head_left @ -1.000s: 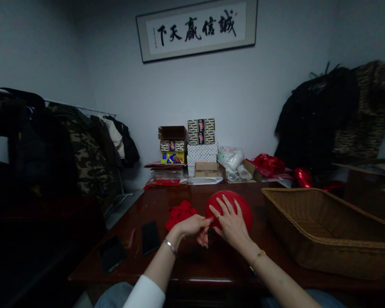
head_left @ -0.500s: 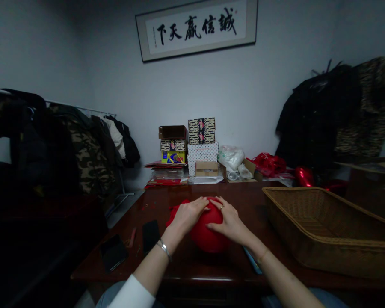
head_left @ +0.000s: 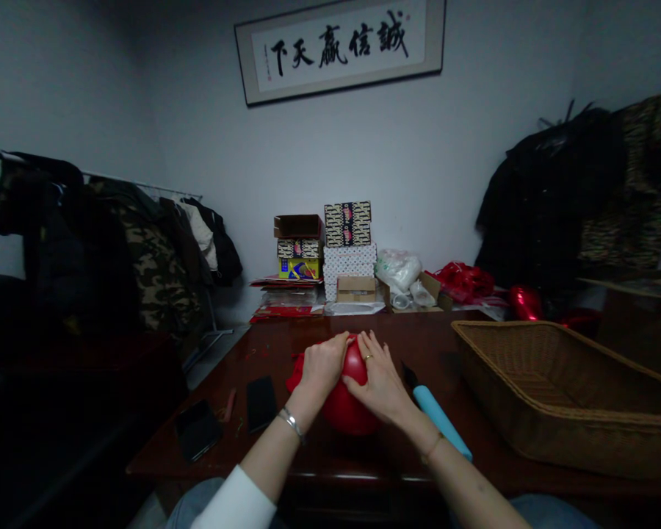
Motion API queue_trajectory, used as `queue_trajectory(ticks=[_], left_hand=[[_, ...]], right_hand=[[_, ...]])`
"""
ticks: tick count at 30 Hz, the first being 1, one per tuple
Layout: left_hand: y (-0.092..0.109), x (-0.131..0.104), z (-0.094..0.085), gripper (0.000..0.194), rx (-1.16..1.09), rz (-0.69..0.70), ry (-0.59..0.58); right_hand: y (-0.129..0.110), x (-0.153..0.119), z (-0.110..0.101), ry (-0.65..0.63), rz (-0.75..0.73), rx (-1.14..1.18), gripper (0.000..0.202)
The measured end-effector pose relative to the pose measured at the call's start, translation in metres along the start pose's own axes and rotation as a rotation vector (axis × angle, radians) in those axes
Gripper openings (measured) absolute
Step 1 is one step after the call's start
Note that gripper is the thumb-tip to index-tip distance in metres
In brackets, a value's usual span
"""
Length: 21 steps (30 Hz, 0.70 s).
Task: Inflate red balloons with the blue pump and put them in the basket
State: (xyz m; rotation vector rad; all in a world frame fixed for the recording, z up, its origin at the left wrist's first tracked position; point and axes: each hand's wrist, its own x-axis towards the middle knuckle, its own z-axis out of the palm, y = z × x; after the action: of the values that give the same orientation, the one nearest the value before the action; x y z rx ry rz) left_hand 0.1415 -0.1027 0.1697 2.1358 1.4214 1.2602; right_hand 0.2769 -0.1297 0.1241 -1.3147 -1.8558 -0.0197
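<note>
A red balloon (head_left: 352, 419), swollen and round, is between my hands over the front half of the table. My left hand (head_left: 324, 365) is curled closed at its upper left side, the fingertips hidden behind it. My right hand (head_left: 383, 386) presses on the right side, fingers laid over the top and thumb across the front. Behind my left hand lies a bunch of red material (head_left: 294, 375), perhaps more balloons. A light blue hand pump (head_left: 441, 421) with a black nozzle lies to the right of my right hand, partly next to the forearm.
A wicker basket (head_left: 578, 426) takes up the right of the brown table (head_left: 319, 459). Two dark phones (head_left: 261, 404) and a small reddish stick (head_left: 230, 404) lie at left. Stacked boxes (head_left: 349, 268), plastic bags (head_left: 399, 270) and red items (head_left: 466, 283) line the back edge.
Both hands and the balloon have shifted slightly left. My left fingers have curled in more tightly. More of the blue pump shows now beside my right forearm.
</note>
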Motion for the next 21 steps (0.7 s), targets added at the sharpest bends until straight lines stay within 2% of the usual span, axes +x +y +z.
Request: queue_trajectory(ticks=[3,6,9,13,15,17,21], left_hand=[[0.007,-0.004,-0.005,0.032,0.441,0.123,-0.134],[0.008,-0.005,-0.011,0.036,0.613,0.220,-0.187],[0.004,-0.002,-0.017,0.035,0.575,0.301,-0.170],[-0.004,0.002,-0.020,0.034,0.384,0.494,-0.143],[-0.006,0.002,-0.019,0.033,0.336,0.551,-0.161],[-0.009,0.001,-0.018,0.034,0.374,0.488,-0.132],[-0.013,-0.001,-0.015,0.039,0.549,0.206,0.059]], right_hand=[[-0.009,-0.002,0.000,-0.054,0.054,-0.131,0.089],[-0.008,0.001,-0.006,-0.083,0.115,-0.012,0.090],[0.000,0.009,-0.018,-0.177,0.046,0.203,0.092],[0.012,0.018,-0.034,-0.362,-0.026,0.517,0.114],[0.016,0.020,-0.035,-0.395,-0.018,0.633,0.115],[0.020,0.020,-0.029,-0.327,0.024,0.605,0.108],[0.017,0.012,-0.008,-0.153,0.109,0.484,0.077]])
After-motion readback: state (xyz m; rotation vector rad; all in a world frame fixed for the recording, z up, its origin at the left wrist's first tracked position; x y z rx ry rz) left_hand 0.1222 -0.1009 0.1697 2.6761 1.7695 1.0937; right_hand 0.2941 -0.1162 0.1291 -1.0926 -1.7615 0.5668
